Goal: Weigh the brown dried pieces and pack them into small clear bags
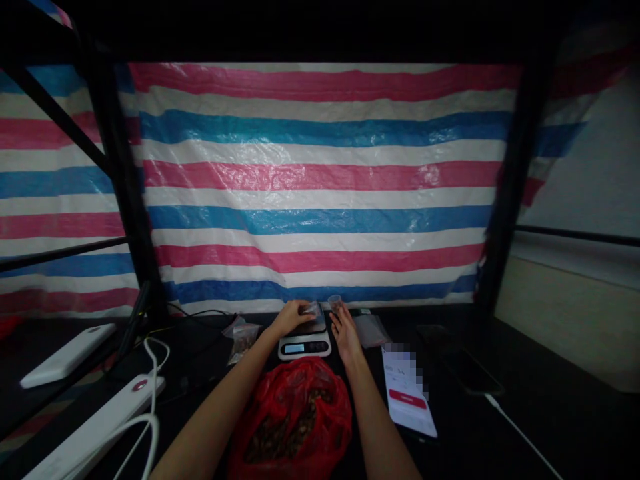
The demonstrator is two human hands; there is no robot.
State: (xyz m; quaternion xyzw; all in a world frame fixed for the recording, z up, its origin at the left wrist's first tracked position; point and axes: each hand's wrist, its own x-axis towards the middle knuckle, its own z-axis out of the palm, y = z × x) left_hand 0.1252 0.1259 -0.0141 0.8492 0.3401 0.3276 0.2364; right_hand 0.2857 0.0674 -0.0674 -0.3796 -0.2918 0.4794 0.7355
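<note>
Over the plate of a white kitchen scale (305,349) with a lit display, my left hand (294,317) is closed on a small clear plastic bag (313,309). My right hand (345,331), just right of the scale, holds a small clear plastic cup (335,303), tilted, with its contents too small to make out. In front of the scale, between my forearms, lies an open red plastic bag (327,390) with many small brown pieces (283,437) inside. A filled clear bag (243,339) rests left of the scale. Flat clear bags (371,331) lie beside my right hand.
A phone with a lit screen (407,393) lies right of my right forearm. Farther right is a dark phone (473,370) on a white cable (520,430). At left are a white power strip (95,430) and a white box-like device (67,355). Striped sheeting (320,177) hangs behind.
</note>
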